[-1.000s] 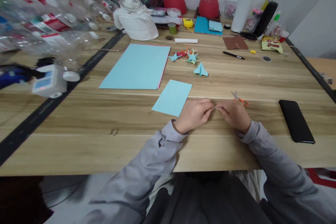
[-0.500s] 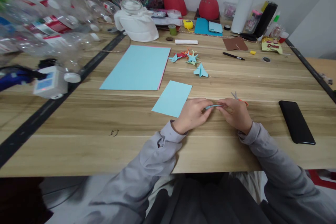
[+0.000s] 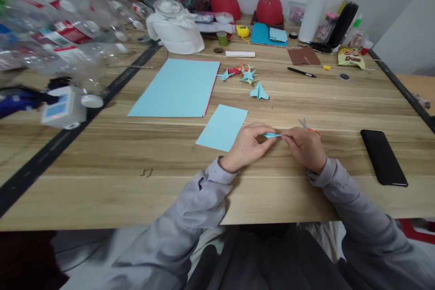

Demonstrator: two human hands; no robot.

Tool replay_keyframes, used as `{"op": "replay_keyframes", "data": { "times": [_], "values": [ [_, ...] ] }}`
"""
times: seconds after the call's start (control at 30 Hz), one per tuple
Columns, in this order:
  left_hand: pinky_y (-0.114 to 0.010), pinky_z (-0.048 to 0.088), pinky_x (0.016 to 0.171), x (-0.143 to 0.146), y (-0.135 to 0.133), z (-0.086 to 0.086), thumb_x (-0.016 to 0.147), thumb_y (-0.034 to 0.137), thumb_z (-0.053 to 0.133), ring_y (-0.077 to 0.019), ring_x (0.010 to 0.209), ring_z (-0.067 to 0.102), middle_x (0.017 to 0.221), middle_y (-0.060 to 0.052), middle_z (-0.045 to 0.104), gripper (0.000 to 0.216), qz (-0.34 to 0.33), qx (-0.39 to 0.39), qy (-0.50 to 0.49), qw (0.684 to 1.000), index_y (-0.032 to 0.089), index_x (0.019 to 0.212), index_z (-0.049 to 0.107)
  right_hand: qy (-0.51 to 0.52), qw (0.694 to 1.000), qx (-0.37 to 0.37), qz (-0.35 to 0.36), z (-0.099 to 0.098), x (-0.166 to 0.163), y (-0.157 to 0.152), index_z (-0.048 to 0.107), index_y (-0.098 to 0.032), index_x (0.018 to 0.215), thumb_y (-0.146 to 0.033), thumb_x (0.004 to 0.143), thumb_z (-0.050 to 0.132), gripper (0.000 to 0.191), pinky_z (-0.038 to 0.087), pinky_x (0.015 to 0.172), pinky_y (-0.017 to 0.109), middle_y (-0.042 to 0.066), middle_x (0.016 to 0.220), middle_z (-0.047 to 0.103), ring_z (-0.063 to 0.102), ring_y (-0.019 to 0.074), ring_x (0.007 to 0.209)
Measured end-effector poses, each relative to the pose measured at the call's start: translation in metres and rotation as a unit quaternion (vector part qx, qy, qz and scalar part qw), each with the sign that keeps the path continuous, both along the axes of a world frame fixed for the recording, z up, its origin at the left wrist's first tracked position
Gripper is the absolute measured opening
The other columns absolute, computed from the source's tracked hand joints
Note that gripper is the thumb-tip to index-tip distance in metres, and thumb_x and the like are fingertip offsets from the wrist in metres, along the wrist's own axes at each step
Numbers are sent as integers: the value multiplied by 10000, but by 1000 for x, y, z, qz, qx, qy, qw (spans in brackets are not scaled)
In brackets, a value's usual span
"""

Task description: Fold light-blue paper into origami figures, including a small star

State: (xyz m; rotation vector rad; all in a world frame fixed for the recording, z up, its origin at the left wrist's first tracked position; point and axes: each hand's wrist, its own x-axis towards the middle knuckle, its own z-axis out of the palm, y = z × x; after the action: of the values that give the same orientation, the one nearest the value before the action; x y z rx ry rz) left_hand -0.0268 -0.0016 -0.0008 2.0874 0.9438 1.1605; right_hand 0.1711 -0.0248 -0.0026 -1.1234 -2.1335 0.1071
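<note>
My left hand [image 3: 249,146] and my right hand [image 3: 303,146] meet over the near middle of the wooden table [image 3: 136,163]. Both pinch a small folded piece of light blue paper [image 3: 272,135] between their fingertips, just above the tabletop. A light blue paper rectangle [image 3: 222,127] lies flat just left of my left hand. Small orange-handled scissors [image 3: 308,127] lie partly hidden behind my right hand. Folded paper shapes [image 3: 259,91] and paper stars [image 3: 247,73] sit farther back.
A large blue sheet [image 3: 178,87] lies at centre left. A black phone [image 3: 383,157] rests at the right, a black pen [image 3: 301,72] farther back. Empty plastic bottles [image 3: 57,27] crowd the left; a paper-towel roll [image 3: 312,10], white jar and red domes line the back.
The small paper piece, nearly hidden between my fingertips a second ago, now shows as a blue strip between both hands. My left fingers have shifted slightly; the hands stay in place.
</note>
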Motion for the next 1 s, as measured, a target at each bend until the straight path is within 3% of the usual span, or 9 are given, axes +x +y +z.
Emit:
{"op": "replay_keyframes", "data": {
  "times": [0.13, 0.47, 0.77, 1.0],
  "values": [
    [-362, 553, 816, -2, 5, -4, 869, 249, 647, -205, 874, 695, 894, -85, 762, 120, -16, 43, 25, 999, 179, 886, 743, 0, 1000, 4, 11, 0, -1, 0, 695, -199, 908, -247, 956, 524, 183, 535, 711, 293, 62, 816, 742, 695, 189, 764],
    [-300, 495, 739, -6, 7, -1, 939, 293, 564, -172, 775, 660, 812, -63, 740, 227, -75, 45, 62, 994, 168, 859, 736, -9, 999, -1, 41, 1, -4, -1, 651, -199, 879, -242, 983, 469, 214, 529, 690, 284, 44, 793, 730, 684, 168, 734],
    [-318, 473, 728, -4, 4, 3, 938, 287, 552, -168, 722, 633, 729, -47, 716, 266, -87, 60, 52, 993, 172, 753, 705, -3, 999, 8, 51, 3, -6, -4, 633, -194, 852, -210, 970, 468, 204, 508, 678, 270, 34, 769, 718, 665, 158, 716],
    [-316, 468, 735, -8, 8, 3, 937, 296, 565, -170, 733, 643, 745, -50, 735, 259, -71, 98, 39, 992, 173, 756, 703, 40, 999, -31, 17, 2, -5, 0, 680, -191, 822, -271, 954, 523, 220, 486, 648, 245, 27, 717, 717, 647, 142, 655]
  ]
}}
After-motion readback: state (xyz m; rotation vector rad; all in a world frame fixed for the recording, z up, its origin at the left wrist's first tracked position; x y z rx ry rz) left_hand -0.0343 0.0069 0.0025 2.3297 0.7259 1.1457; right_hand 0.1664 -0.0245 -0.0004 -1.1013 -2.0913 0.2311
